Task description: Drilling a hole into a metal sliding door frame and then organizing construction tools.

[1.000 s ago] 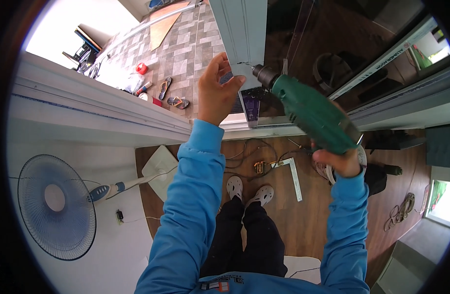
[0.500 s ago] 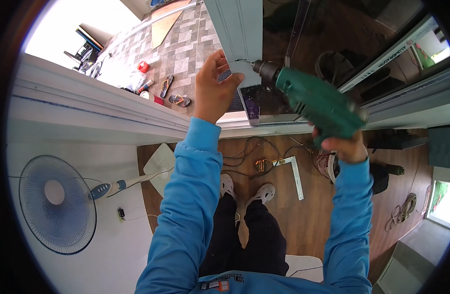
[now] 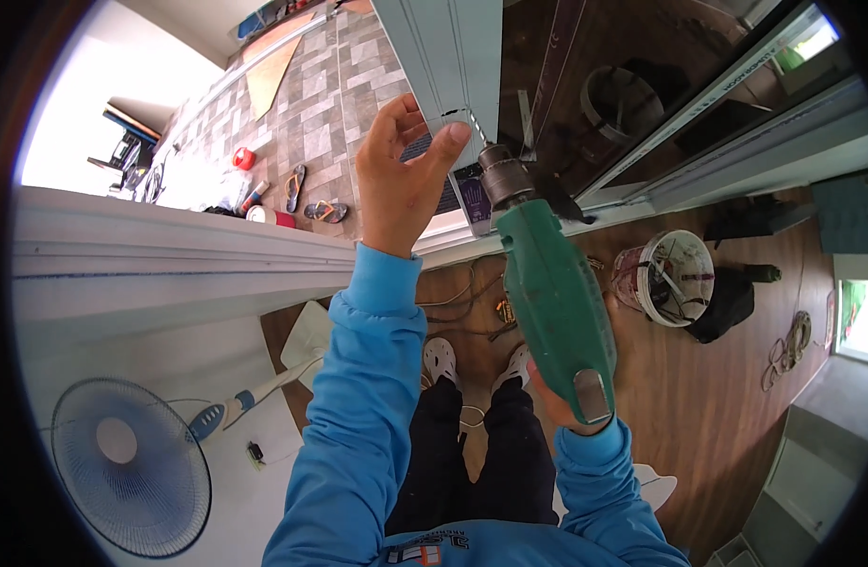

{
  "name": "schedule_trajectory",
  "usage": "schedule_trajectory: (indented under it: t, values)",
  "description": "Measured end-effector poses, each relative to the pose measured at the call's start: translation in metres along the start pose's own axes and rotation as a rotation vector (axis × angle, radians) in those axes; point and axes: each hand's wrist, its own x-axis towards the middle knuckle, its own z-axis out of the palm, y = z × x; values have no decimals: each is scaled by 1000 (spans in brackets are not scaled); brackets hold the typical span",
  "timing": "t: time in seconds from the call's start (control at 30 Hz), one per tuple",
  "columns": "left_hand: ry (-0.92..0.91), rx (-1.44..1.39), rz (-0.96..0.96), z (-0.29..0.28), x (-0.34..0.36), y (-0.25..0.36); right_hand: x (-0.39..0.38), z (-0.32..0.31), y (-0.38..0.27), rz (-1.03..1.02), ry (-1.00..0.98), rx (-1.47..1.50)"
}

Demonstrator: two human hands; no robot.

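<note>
A green power drill (image 3: pixel 557 302) with a dark metal chuck is in my right hand (image 3: pixel 555 402), which is wrapped round its handle and mostly hidden beneath the body. A thin bit (image 3: pixel 476 128) points up and away, its tip beside the face of a pale grey door frame (image 3: pixel 443 57). Dark marks show on that face near the tip; I cannot tell whether the bit touches it. My left hand (image 3: pixel 396 180) is at the frame's left edge, its thumb over the front and its fingers curled at the side.
Dark glass (image 3: pixel 604 57) lies right of the frame. A white bucket (image 3: pixel 675 279) holding tools stands on the wooden floor at right, with cables by my feet. At left is a standing fan (image 3: pixel 122 463). Sandals (image 3: pixel 325 211) and a red-and-white tub (image 3: pixel 269 217) sit on tiles beyond the sill.
The drill has swung inward and toward me, so its body points more steeply away. My right hand has moved left and nearer. My left hand stays at the frame's edge.
</note>
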Motion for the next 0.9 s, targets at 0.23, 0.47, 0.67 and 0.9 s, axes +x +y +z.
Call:
schedule_trajectory:
  t: [0.23, 0.47, 0.67, 0.9]
  values:
    - [-25, 0, -22, -7, 8, -14, -24, 38, 8, 202, 160, 176]
    - [-30, -53, -53, -8, 10, -9, -29, 56, 16, 271, 199, 149]
    - [-40, -66, -59, -8, 10, -5, -22, 67, 6, 185, 297, 126]
    - [-71, -30, -51, -9, 11, -6, -17, 62, -9, 165, 281, 188]
